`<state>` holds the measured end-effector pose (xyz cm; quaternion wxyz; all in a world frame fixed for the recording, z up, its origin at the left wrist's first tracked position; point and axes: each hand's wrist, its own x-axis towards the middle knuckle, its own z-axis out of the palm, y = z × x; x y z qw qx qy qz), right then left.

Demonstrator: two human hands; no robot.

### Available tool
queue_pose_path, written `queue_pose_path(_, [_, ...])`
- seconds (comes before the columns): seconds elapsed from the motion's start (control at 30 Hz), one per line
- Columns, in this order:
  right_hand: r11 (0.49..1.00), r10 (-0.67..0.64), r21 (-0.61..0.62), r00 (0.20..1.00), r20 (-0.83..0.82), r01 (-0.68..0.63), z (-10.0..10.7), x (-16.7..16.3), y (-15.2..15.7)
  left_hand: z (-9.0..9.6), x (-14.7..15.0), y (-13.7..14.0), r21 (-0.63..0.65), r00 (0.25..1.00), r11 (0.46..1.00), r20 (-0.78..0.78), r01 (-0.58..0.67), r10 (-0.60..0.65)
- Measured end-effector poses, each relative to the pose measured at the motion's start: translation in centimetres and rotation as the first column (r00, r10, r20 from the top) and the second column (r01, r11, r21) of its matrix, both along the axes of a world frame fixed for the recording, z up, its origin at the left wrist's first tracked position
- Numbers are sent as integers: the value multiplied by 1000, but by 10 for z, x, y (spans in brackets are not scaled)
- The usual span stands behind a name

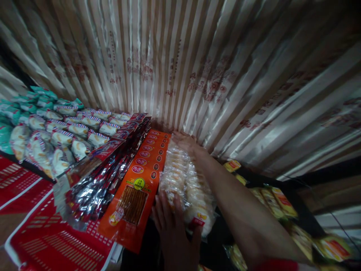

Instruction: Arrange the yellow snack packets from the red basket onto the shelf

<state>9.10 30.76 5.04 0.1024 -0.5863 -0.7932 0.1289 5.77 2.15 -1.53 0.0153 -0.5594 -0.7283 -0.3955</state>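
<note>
Two rows of round, pale crackers in a clear plastic pack [176, 169] lie on a black surface, with a red and yellow label at the near end. My left hand [176, 226] rests on the near end of this pack, its fingers spread. At the far end, by the curtain, my right hand [184, 143] touches the pack with fingers stretched out, somewhat blurred. Directly left of the crackers lies a long orange snack packet [132, 203] with a picture of brown sticks. Beside that, several shiny red and silver packets [104, 180] lean in an overlapping row.
White snack packs with striped edges [60, 137] and green packs [42, 99] fill the left. Red perforated baskets [64, 241] stand below the front edge. Yellow-labelled packs [282, 199] lie to the right on a black surface [254, 177]. A pleated, printed curtain [169, 56] hangs behind.
</note>
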Motion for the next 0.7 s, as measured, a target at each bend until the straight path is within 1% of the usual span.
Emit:
queue_pose_path(0.1, [1000,20,-7,993,117,-19,-6,-4,-1,3,-2,0,-35,1000,999,6,18,-18])
queue_pose_path(0.17, [998,55,17,987,154,-58,-6,-4,-4,6,-4,-1,-75,999,996,4,45,-45])
queue_pose_path(0.27, [995,87,34,984,154,-93,-2,-2,-8,8,-6,0,-101,998,993,13,59,-58])
queue_pose_path(0.37, [995,84,46,983,163,-93,1,-2,-10,8,-5,2,-95,999,995,41,32,-28])
queue_pose_path(0.53, [993,77,73,977,199,-93,-8,-3,-8,8,-2,3,-106,999,994,33,22,-19])
queue_pose_path(0.6, [991,77,90,978,192,-96,-11,-3,-6,8,-3,3,-106,1000,994,17,22,-20])
queue_pose_path(0.63, [988,74,118,983,167,-95,-10,-2,-6,8,-3,2,-106,1000,994,10,25,-24])
queue_pose_path(0.7, [971,90,217,994,65,-102,-5,0,-8,8,-4,0,-104,999,994,-7,35,-36])
